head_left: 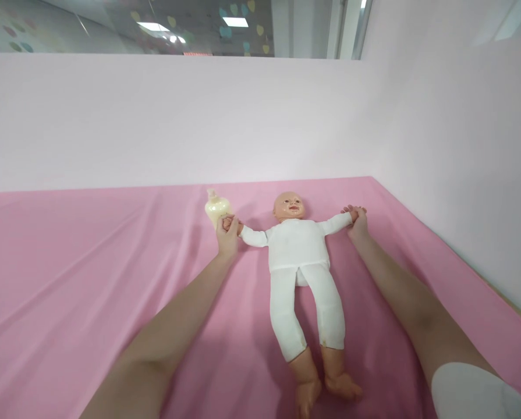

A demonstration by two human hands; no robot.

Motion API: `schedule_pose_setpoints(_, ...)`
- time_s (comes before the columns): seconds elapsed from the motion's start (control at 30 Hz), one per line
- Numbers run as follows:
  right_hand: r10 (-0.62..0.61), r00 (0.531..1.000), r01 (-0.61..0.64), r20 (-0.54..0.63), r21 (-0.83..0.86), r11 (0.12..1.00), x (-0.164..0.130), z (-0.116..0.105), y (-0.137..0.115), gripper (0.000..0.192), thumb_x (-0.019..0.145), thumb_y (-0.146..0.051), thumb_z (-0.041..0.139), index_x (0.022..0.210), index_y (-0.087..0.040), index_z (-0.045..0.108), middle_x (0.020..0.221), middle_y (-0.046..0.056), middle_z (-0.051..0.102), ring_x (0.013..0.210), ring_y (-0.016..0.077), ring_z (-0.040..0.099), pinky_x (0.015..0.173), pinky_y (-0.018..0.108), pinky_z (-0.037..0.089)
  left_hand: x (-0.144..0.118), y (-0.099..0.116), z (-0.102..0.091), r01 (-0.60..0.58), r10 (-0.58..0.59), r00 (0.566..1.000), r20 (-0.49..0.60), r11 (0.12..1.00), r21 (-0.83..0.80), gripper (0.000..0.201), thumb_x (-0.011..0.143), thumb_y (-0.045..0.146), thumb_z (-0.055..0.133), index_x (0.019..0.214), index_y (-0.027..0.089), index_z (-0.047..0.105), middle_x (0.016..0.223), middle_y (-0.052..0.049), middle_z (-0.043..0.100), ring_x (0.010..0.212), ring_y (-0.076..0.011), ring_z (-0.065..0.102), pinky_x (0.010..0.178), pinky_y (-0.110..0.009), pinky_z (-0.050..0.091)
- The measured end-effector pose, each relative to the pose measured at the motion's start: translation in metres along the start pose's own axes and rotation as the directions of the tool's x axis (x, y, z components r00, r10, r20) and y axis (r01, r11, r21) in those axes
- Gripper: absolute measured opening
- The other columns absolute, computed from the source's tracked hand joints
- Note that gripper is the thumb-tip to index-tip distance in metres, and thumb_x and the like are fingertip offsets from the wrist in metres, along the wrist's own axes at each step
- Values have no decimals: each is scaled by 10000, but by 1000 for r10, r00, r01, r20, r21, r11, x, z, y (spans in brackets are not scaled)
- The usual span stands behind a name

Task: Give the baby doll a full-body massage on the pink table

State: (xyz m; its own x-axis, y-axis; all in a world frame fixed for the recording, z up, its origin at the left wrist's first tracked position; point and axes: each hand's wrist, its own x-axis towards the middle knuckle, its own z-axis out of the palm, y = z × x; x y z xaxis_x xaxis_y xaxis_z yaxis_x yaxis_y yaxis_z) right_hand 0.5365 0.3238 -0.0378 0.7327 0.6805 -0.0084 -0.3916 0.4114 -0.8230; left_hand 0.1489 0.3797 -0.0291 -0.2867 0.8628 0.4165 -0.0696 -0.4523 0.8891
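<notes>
Doll (298,247) – supine on pink sheet (68,279), arms out | L hand (227,235) closed on its wrist, R hand (357,221) likewise | prob. light, limbs stiff, torso soft; grip at wrists | bottle (216,207) beside L hand.

Wide surface covered by a creased pink fabric sheet (89,273), plastic baby doll in white cloth suit (301,256) lying face-up on it, pale yellow plastic bottle (215,208) just left of the doll's outstretched arm

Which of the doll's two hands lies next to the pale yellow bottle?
The doll's hand held by the person's left hand; the bottle stands just behind it. The other doll hand has none nearby.
</notes>
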Motion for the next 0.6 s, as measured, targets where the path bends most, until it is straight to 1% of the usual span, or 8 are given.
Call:
schedule_pose_setpoints(0.1, 58, 995, -54, -80, 48, 997, -1, -3, -6, 232, 745, -317, 577, 790, -263, 355, 734, -67, 624, 581, 116, 636, 671, 323, 622, 4, -5, -6, -12, 11, 1000, 16, 999, 34, 263, 777, 398, 722, 813, 223, 529, 699, 17, 608, 702, -144, 628, 716, -284, 542)
schedule_pose_setpoints(0.17, 61, 996, -59, -65, 32, 998, -4, -2, -13, 183, 756, -318, 539, 771, -261, 365, 668, -65, 601, 530, 120, 603, 642, 319, 599, 4, -6, -7, 3, -3, 1000, 21, 1000, 28, 267, 796, 415, 706, 815, 221, 523, 691, 21, 604, 696, -141, 621, 726, -287, 538)
schedule_pose_setpoints(0.27, 20, 999, -18, 36, -57, 998, -10, 3, -24, 140, 758, -361, 517, 737, -255, 428, 546, -61, 531, 480, 134, 552, 564, 295, 529, 5, -7, -6, 26, -26, 1000, 13, 1000, -15, 290, 823, 452, 676, 809, 221, 501, 658, 32, 582, 659, -136, 606, 714, -290, 532)
schedule_pose_setpoints(0.4, -101, 973, 134, 206, -154, 979, -28, 21, -39, 140, 702, -327, 512, 775, -234, 589, 454, -53, 492, 468, 150, 525, 523, 274, 452, 6, 1, -4, 27, -27, 1000, 2, 998, -48, 295, 847, 457, 649, 806, 217, 481, 704, 13, 607, 647, -142, 627, 674, -295, 535)
schedule_pose_setpoints(0.47, -167, 938, 224, 302, -164, 961, -42, 33, -43, 167, 690, -325, 518, 789, -233, 616, 457, -53, 493, 468, 150, 516, 530, 276, 438, 2, 8, 0, -25, 26, 999, 35, 1000, -19, 247, 850, 421, 642, 830, 213, 509, 793, -10, 645, 671, -144, 647, 686, -296, 539)
schedule_pose_setpoints(0.53, -198, 864, 315, 462, -190, 930, -60, 45, -41, 169, 717, -338, 514, 794, -235, 623, 481, -47, 504, 489, 151, 520, 561, 285, 440, -9, 16, 8, -150, 139, 977, 163, 987, 59, 157, 859, 360, 617, 879, 216, 560, 876, -26, 673, 719, -152, 665, 720, -303, 544)
schedule_pose_setpoints(0.57, -194, 815, 365, 546, -223, 904, -71, 49, -38, 173, 735, -341, 506, 798, -235, 627, 499, -42, 517, 498, 153, 518, 567, 291, 434, -17, 19, 14, -225, 190, 943, 273, 969, 105, 112, 863, 323, 597, 902, 219, 587, 906, -35, 686, 742, -162, 670, 721, -308, 542)
schedule_pose_setpoints(0.6, -166, 753, 423, 637, -276, 863, -81, 52, -34, 179, 760, -334, 497, 815, -233, 634, 535, -33, 545, 521, 155, 523, 583, 294, 430, -26, 22, 19, -312, 233, 889, 395, 938, 149, 87, 859, 287, 585, 911, 222, 611, 900, -39, 692, 757, -174, 669, 716, -312, 538)
